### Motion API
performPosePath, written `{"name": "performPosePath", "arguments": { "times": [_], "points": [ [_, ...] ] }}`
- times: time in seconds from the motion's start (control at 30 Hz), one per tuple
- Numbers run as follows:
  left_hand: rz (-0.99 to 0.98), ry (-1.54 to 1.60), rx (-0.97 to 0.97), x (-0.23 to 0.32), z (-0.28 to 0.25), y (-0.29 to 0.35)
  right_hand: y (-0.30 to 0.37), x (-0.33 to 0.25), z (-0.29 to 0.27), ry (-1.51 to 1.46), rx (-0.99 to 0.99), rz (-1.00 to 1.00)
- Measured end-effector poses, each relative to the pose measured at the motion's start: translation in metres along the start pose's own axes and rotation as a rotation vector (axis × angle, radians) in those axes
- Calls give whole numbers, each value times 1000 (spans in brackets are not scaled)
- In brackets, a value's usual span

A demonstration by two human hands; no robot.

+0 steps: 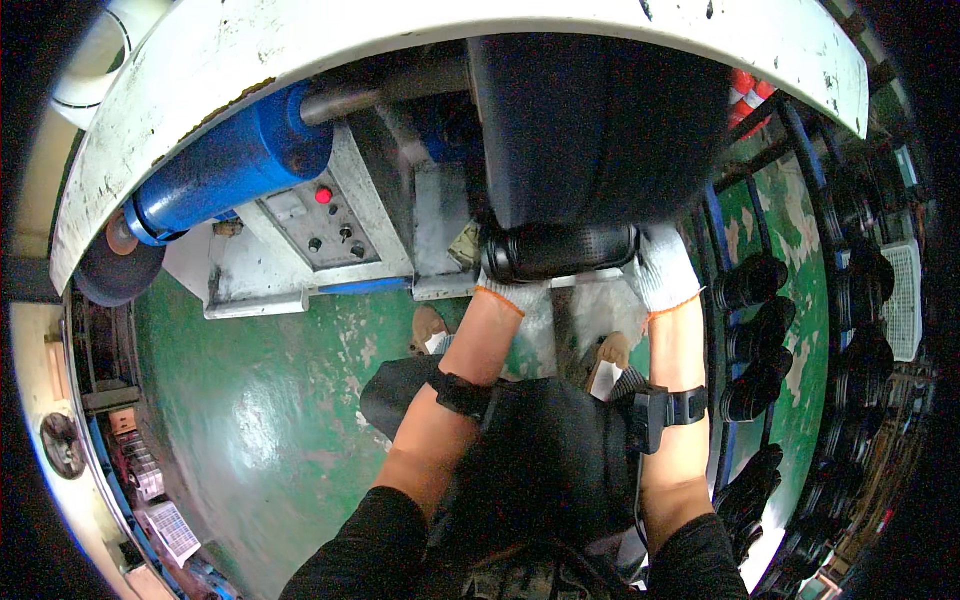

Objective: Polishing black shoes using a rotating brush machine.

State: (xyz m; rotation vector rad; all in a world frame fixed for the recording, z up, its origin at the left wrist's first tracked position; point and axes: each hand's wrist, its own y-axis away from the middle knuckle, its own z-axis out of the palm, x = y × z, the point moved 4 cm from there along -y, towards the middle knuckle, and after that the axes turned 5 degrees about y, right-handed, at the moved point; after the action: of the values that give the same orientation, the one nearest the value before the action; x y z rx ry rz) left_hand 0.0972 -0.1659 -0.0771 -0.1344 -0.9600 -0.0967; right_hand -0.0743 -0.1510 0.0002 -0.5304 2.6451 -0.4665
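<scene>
A black shoe (560, 250) with a perforated upper lies crosswise between my two hands, up against the underside of a large dark roller (600, 130). The roller's surface looks smeared, and I cannot tell whether it is turning. My right hand (667, 268), in a white knit glove with an orange cuff, grips the shoe's right end. At the other end my left hand (520, 294), gloved the same way, holds the shoe from below, its fingers mostly hidden behind it.
A white curved hood (420, 25) overhangs the roller. To the left are a blue motor housing (235, 165) and a control panel (318, 225) with a red button. At right, a rack (715, 240) carries several black shoes (757, 330). The green floor (240, 400) is worn.
</scene>
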Motion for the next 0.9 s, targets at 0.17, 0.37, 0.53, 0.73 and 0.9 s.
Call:
{"name": "performPosePath", "arguments": {
  "times": [0.17, 0.37, 0.53, 0.73, 0.9],
  "points": [
    [42, -153, -116, 9, -26, 1, -10, -22, 14, -950, -102, 374],
    [-56, 608, 169, 27, -2, -1, -6, -28, -8, -131, 33, -50],
    [178, 288, 69, 50, 2, -6, -6, -51, 1, 719, -77, -366],
    [29, 808, 276, 62, -17, -6, -35, -86, 5, 460, -47, -72],
    [106, 772, 246, 77, -22, -5, -45, -115, 2, 266, 202, -30]
  ]
}}
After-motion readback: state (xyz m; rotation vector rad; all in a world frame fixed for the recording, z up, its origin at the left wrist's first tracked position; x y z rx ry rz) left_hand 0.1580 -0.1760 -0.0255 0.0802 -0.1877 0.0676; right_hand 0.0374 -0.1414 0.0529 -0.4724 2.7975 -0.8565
